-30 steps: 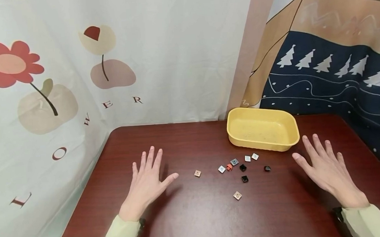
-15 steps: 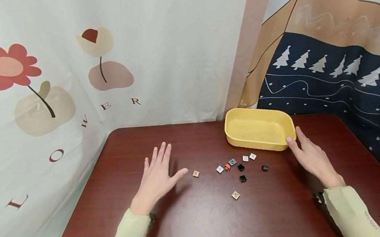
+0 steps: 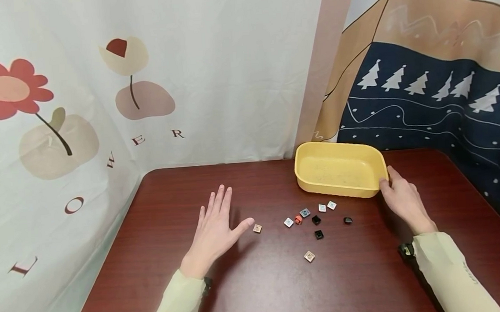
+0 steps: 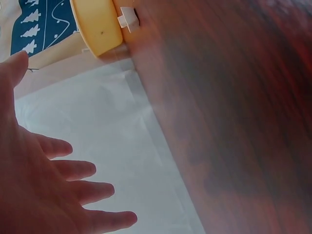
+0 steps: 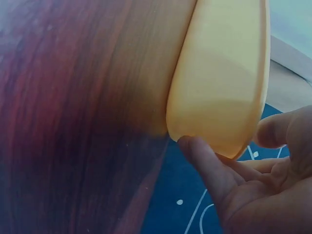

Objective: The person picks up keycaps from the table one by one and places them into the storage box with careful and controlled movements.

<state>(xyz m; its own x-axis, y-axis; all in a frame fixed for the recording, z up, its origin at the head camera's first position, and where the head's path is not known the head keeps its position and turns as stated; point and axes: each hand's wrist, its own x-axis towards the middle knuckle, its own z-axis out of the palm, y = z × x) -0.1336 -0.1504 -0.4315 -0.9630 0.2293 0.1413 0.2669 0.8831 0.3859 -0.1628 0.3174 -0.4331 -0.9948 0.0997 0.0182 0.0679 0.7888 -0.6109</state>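
Note:
My right hand [image 3: 405, 204] holds the right end of a yellow plastic basin [image 3: 335, 189] at the back of the table. In the right wrist view, a fingertip touches the basin's lower wall and the thumb lies at its rim. My left hand [image 3: 216, 232] hovers over the left half of the table, fingers straight and thumb spread, holding nothing. Just right of that thumb lies a small tan square piece [image 3: 258, 229]. More small pieces lie in front of the basin: white squares [image 3: 289, 223], black ones [image 3: 319, 235], a red one [image 3: 299, 219] and a grey one [image 3: 305, 213].
Another tan square [image 3: 309, 256] lies nearer the front, and a rounded black piece [image 3: 348, 220] sits to the right. Beneath everything is a dark reddish-brown table [image 3: 258, 289]. A printed curtain [image 3: 228, 81] hangs along its back and left edges.
My right hand has moved left to the basin's right end and taken hold of it. My left hand has drifted right and slightly forward, toward the tan piece. The small pieces stay put.

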